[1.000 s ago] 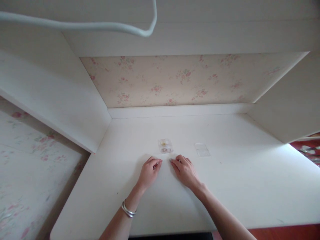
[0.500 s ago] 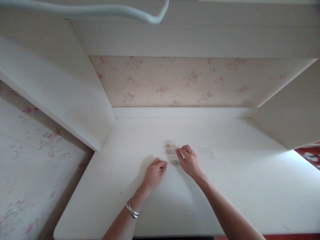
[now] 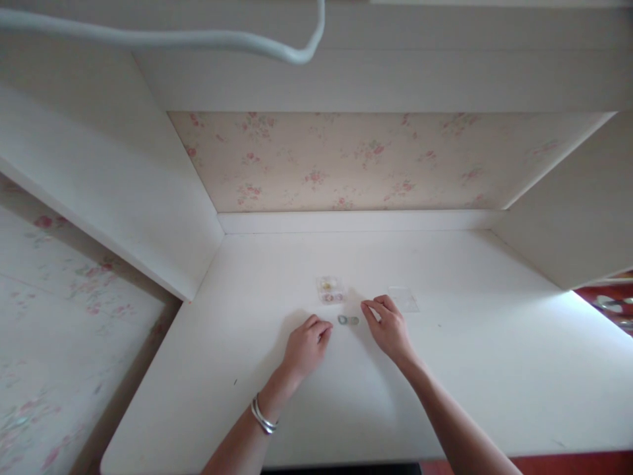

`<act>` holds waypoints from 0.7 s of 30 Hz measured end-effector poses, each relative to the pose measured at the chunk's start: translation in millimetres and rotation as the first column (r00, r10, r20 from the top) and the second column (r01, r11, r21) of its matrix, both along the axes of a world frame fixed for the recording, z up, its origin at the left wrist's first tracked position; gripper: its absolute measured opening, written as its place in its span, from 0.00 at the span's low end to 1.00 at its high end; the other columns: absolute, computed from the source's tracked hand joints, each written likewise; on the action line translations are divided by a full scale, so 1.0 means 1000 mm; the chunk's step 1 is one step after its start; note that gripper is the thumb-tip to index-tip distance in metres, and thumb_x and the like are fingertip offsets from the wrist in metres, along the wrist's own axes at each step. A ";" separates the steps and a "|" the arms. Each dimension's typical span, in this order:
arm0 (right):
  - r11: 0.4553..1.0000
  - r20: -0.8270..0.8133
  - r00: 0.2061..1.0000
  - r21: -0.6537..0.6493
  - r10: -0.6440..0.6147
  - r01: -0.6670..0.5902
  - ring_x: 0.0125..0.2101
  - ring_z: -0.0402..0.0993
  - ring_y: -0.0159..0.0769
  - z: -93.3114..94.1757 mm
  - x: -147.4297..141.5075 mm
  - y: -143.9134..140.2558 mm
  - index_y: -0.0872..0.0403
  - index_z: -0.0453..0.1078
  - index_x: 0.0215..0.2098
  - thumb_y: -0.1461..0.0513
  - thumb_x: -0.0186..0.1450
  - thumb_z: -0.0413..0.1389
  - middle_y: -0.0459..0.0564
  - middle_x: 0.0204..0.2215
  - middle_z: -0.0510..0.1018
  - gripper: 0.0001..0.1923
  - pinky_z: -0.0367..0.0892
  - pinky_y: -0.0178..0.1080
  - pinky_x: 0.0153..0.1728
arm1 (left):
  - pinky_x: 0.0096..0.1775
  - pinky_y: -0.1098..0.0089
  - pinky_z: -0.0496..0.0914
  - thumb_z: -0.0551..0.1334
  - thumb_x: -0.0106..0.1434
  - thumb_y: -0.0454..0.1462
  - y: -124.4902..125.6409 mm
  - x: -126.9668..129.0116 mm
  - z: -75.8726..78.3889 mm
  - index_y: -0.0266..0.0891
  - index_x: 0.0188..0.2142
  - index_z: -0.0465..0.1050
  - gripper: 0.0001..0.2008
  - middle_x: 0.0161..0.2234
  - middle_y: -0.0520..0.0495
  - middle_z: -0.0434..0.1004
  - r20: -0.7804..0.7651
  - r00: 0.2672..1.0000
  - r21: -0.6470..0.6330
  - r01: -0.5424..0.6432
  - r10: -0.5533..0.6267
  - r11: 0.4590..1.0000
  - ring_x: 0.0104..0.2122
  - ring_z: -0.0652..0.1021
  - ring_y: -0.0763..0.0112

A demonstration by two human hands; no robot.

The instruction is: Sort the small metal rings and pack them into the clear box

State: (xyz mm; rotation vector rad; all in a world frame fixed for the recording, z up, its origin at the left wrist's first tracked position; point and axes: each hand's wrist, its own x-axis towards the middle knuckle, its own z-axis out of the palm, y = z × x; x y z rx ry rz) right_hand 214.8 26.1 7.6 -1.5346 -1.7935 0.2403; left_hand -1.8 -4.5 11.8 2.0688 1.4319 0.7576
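Observation:
My left hand (image 3: 307,344) rests on the white desk, thumb and fingers pressed together; anything between them is too small to make out. Just right of its fingertips lie two small round pieces side by side (image 3: 348,320), one a blue-green ring and the other paler. My right hand (image 3: 390,330) hovers to their right with thumb and forefinger nearly meeting, nothing visible between the tips. Behind the pieces sits a small clear plastic box (image 3: 330,290) with compartments, holding several little round things, yellowish and pinkish. A clear flat lid or tray (image 3: 404,299) lies behind my right hand.
The white desk (image 3: 277,264) is bounded by side panels (image 3: 148,198) and a low back strip (image 3: 366,221). A pale cable (image 3: 222,39) hangs overhead. Reddish clutter (image 3: 608,305) shows beyond the desk at far right.
My right hand has drawn back rightward from the plastic box, uncovering it and both round pieces. A pinkish round thing now shows in its front right compartment. My left hand has hardly moved.

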 end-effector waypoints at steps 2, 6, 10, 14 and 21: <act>1.000 -0.021 1.000 -0.025 -0.014 0.013 0.30 0.70 0.32 -0.005 0.005 -0.008 0.51 0.75 0.35 0.53 0.66 0.48 0.49 0.32 0.71 0.16 0.65 0.34 0.30 | 0.39 0.74 0.68 0.52 0.66 0.36 0.001 0.005 0.003 0.44 0.39 0.74 0.11 0.37 0.50 0.74 -0.051 0.999 0.004 0.019 -0.019 1.000 0.35 0.75 0.73; 0.998 -0.070 0.997 -0.062 -0.030 0.026 0.30 0.70 0.32 -0.013 0.007 -0.021 0.52 0.75 0.35 0.52 0.66 0.47 0.49 0.32 0.71 0.17 0.66 0.34 0.31 | 0.40 0.74 0.68 0.52 0.66 0.37 0.005 0.017 0.008 0.45 0.43 0.72 0.11 0.39 0.50 0.74 -0.154 0.987 0.011 0.043 -0.041 0.999 0.36 0.76 0.72; 0.998 -0.117 0.992 -0.057 -0.036 0.029 0.31 0.70 0.32 -0.017 0.006 -0.025 0.52 0.75 0.36 0.53 0.66 0.48 0.50 0.32 0.70 0.16 0.66 0.34 0.33 | 0.39 0.74 0.68 0.53 0.66 0.38 0.011 0.027 0.011 0.47 0.45 0.71 0.11 0.39 0.50 0.73 -0.265 0.963 0.014 0.062 -0.056 0.998 0.38 0.75 0.71; 0.998 -0.152 0.988 -0.061 -0.036 0.027 0.31 0.70 0.32 -0.020 0.008 -0.026 0.52 0.74 0.36 0.54 0.66 0.49 0.49 0.33 0.70 0.15 0.66 0.34 0.32 | 0.37 0.74 0.68 0.53 0.66 0.39 0.016 0.035 0.011 0.46 0.42 0.73 0.11 0.37 0.49 0.73 -0.326 0.943 0.008 0.078 -0.071 0.997 0.36 0.76 0.71; 0.998 -0.228 0.973 -0.050 -0.041 0.030 0.31 0.70 0.32 -0.022 0.011 -0.025 0.52 0.75 0.36 0.54 0.65 0.49 0.49 0.32 0.70 0.15 0.66 0.34 0.33 | 0.37 0.74 0.67 0.51 0.67 0.39 0.018 0.039 0.009 0.45 0.38 0.73 0.12 0.36 0.50 0.72 -0.286 0.956 0.005 0.073 -0.068 0.997 0.35 0.75 0.73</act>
